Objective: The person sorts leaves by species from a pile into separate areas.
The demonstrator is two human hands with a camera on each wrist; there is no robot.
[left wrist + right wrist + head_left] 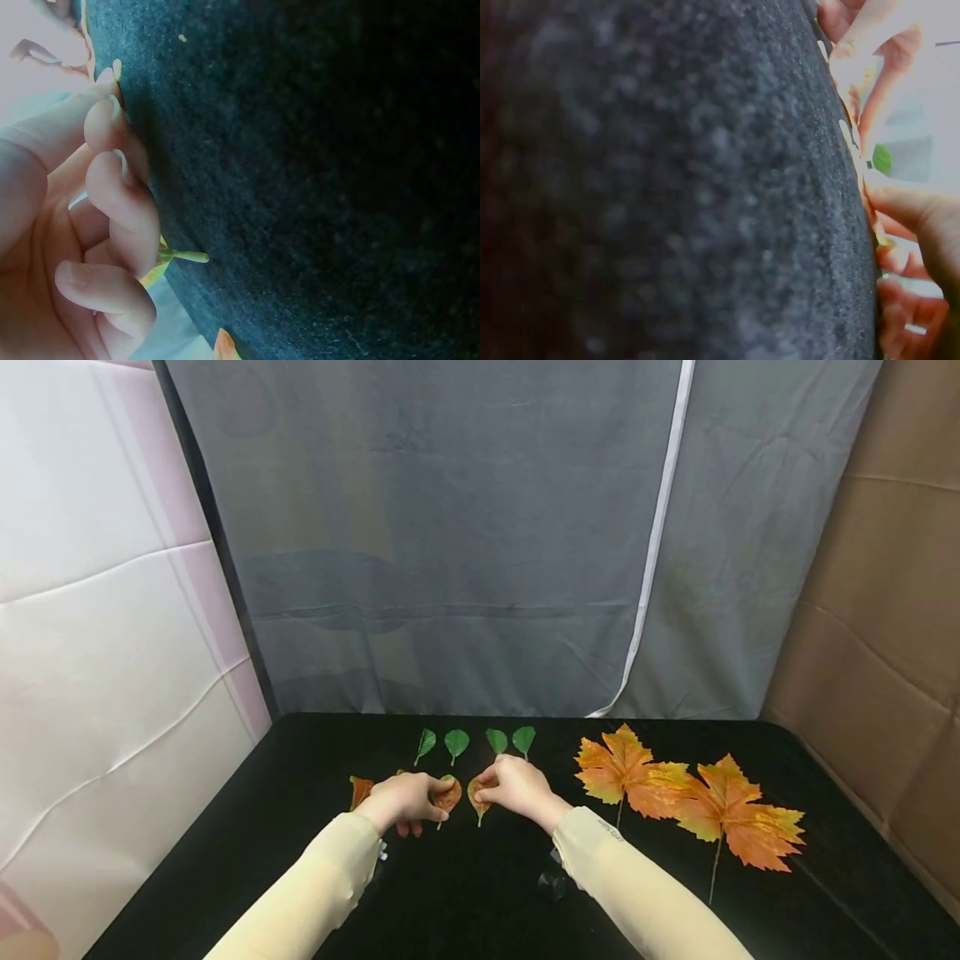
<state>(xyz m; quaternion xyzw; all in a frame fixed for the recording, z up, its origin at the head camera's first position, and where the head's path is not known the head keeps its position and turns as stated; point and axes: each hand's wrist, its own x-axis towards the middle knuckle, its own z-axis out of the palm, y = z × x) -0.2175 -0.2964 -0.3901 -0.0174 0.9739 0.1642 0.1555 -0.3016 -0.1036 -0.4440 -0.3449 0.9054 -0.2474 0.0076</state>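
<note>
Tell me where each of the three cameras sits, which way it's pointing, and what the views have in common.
Head: worn on the head, looking forward and down at the black table; both sleeves, left hand and right hand show.
Left wrist: low at the cloth, sideways; curled fingers over a small orange leaf.
Right wrist: low, blurred cloth; fingers at the frame's edge.
Shared: all show the black cloth; head and left wrist share that leaf.

— What colours lie on the black table (480, 910)?
— 4 green leaves (456, 742), 2 orange-yellow maple leaves (675, 797), small orange-red leaves (448, 795).
— The sleeves (315, 893)?
— Pale cream, before a grey curtain (450, 543).
</note>
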